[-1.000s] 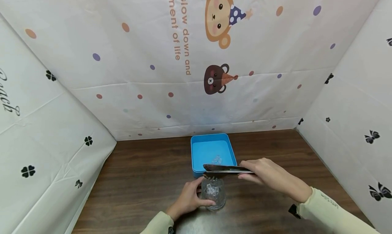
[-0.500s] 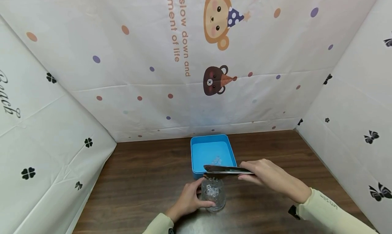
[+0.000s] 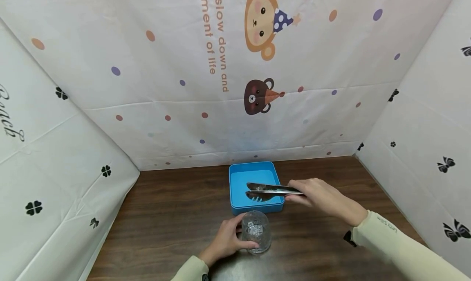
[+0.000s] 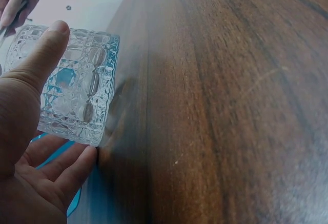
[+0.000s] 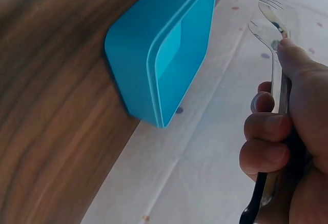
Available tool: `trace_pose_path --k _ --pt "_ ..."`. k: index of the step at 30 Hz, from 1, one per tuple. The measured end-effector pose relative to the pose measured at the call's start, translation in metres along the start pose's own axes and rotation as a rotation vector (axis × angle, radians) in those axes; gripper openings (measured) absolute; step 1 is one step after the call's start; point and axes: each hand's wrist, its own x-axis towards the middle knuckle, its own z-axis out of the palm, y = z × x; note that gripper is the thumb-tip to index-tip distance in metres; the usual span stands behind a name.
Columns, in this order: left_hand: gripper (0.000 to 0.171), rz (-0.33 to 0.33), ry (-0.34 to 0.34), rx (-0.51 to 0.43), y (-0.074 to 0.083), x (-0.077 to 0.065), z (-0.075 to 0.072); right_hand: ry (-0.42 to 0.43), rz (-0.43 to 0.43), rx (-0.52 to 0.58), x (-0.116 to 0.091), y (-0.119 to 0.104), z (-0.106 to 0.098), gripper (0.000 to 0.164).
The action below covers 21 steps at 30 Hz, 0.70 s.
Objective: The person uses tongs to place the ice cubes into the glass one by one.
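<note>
A clear cut-glass tumbler [image 3: 263, 240] stands on the table, with several small clear pieces [image 3: 255, 228] at its bottom. My left hand [image 3: 227, 238] grips it from the left, thumb on the near side and fingers on the far side. In the left wrist view the thumb lies across the patterned wall of the glass. My right hand [image 3: 318, 197] holds metal serving tongs [image 3: 274, 189], whose toothed ends are slightly apart. These ends hang over the front part of the blue box [image 3: 233, 187]; nothing shows between them in the right wrist view.
The brown wooden table [image 3: 176, 215] carries the blue box just behind the tumbler. White printed sheets form a back wall [image 3: 165, 129] and side walls, with the right one [image 3: 416, 150] beyond my right forearm.
My right hand has moved the tongs away from above the tumbler, forward over the blue box, where they now cover the clear pieces seen there before. My left hand keeps its hold on the glass.
</note>
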Motion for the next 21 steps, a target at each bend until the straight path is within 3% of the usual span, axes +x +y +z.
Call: trace_pose_path --k 9,16,21 --pt "0.082 -0.013 -0.006 -0.001 0.0 0.0 0.0 -0.01 0.061 -0.037 0.015 0.028 -0.007 0.015" --pt "0.084 -0.018 -0.007 0.006 0.001 -0.001 -0.001 -0.037 0.155 -0.074 0.026 0.045 -0.008 0.026" --pt "0.084 -0.017 -0.006 0.015 0.0 0.0 -0.001 -0.019 0.159 -0.087 0.032 0.059 -0.007 0.028"
